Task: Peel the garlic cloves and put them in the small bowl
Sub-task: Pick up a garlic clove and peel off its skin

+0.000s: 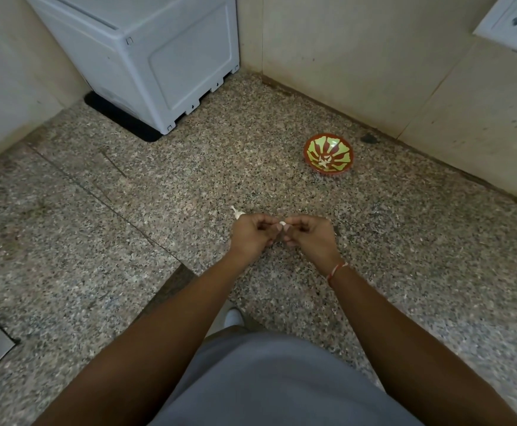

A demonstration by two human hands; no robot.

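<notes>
Granite countertop (282,118), speckled grey and brown, fills the view and meets tiled walls at 12 and 2 o'clock. White appliance (146,56) stands at 11 o'clock on a black mat (119,118). Wall socket (515,23) shows at 1 o'clock, in the top corner. Small bowl (328,153), red with a green petal pattern, sits on the counter at 1 o'clock from the hands, well apart from them, with pale pieces lying at its bottom. Left hand (251,235) and right hand (309,236) meet near the centre, fingers curled, both pinching one pale garlic clove (282,223) between their fingertips. Another whitish garlic piece (237,212) pokes out just beyond the left hand at 11 o'clock. A red thread band (337,270) circles the right wrist.
</notes>
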